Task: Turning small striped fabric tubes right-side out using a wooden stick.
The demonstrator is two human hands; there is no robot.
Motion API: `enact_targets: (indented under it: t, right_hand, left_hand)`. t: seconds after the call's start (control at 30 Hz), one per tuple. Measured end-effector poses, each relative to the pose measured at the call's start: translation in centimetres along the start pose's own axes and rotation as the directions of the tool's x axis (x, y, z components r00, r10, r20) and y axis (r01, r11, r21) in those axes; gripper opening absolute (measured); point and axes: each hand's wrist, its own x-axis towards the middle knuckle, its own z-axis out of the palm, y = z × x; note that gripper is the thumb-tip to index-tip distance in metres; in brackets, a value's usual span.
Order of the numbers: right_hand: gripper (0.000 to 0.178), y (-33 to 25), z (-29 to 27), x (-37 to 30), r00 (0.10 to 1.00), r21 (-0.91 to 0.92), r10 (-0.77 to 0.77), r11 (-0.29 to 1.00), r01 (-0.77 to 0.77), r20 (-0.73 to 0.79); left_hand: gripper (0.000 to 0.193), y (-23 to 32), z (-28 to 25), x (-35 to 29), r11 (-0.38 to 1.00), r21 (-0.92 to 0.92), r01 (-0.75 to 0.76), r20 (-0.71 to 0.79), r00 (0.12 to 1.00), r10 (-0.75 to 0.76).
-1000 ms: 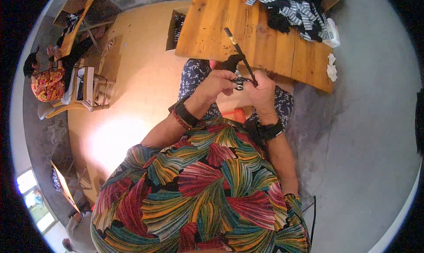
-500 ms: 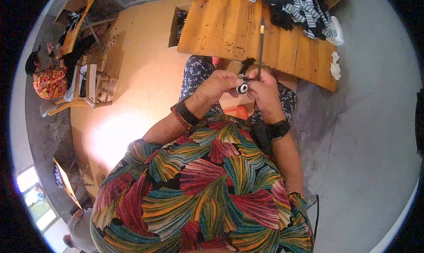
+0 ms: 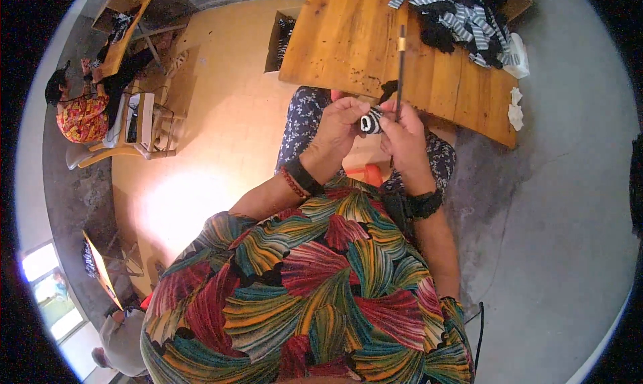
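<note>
Above my lap, a small black-and-white striped roll of knit fabric [image 3: 370,121] is between my two hands, its round white end turned toward me. My left hand [image 3: 338,124] pinches it with thumb and fingers from the left. My right hand [image 3: 407,139] is closed at its right side and also grips a thin dark rod [image 3: 400,69] with a gold band near its far end. A black fuzzy strip [image 3: 388,89] sticks out beyond the roll, toward the table edge. The fingertips partly cover the roll.
Ahead stands a wooden table [image 3: 341,42] with dark crumbs and a heap of striped and black fabric pieces [image 3: 462,22]. White crumpled tissue [image 3: 514,109] lies at its right edge. An open box [image 3: 273,49] is left of it. Other people [image 3: 84,116] sit far left.
The striped roll has turned, so more of its striped side shows. My left hand has shifted slightly up and right with it. The whole view has shifted a little.
</note>
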Motion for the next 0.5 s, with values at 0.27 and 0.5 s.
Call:
enact_targets:
  t: [0.27,0.5]
  right_hand:
    - [0.014,1.8,-0.1,1.4,0.846,-0.581,-0.487,0.761,0.290,-0.216]
    - [0.015,1.2,0.0,0.9,0.769,-0.872,-0.638,0.365,0.326,0.020]
  left_hand:
    - [0.013,-0.6,1.8,0.9,0.982,-0.189,-0.026,-0.069,0.998,0.013]
    - [0.012,0.1,0.6,2.0,0.993,-0.071,0.099,0.126,0.988,-0.090]
